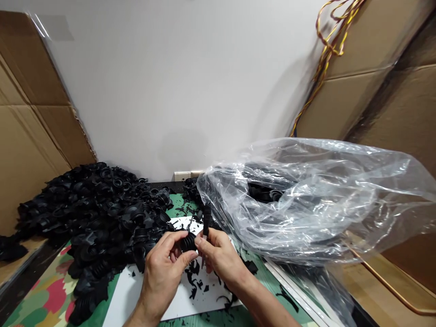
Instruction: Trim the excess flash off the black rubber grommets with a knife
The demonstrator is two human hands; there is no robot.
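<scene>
My left hand (163,268) grips a black ribbed rubber bellows boot (187,242) between thumb and fingers. My right hand (218,255) holds a narrow utility knife (206,221) upright, with its black handle above and a thin blade (203,261) reaching down past the fingers. The fingertips of my right hand press against the boot's side. Below my hands lies a white board (126,295) scattered with black rubber trimmings (194,277).
A large heap of black rubber boots (98,213) fills the table's left side. A clear plastic bag (306,200) with more black parts inside bulges at right. Cardboard sheets (374,104) line both sides, and yellow-brown wires (329,50) hang at upper right. A floral green cloth (44,302) covers the table.
</scene>
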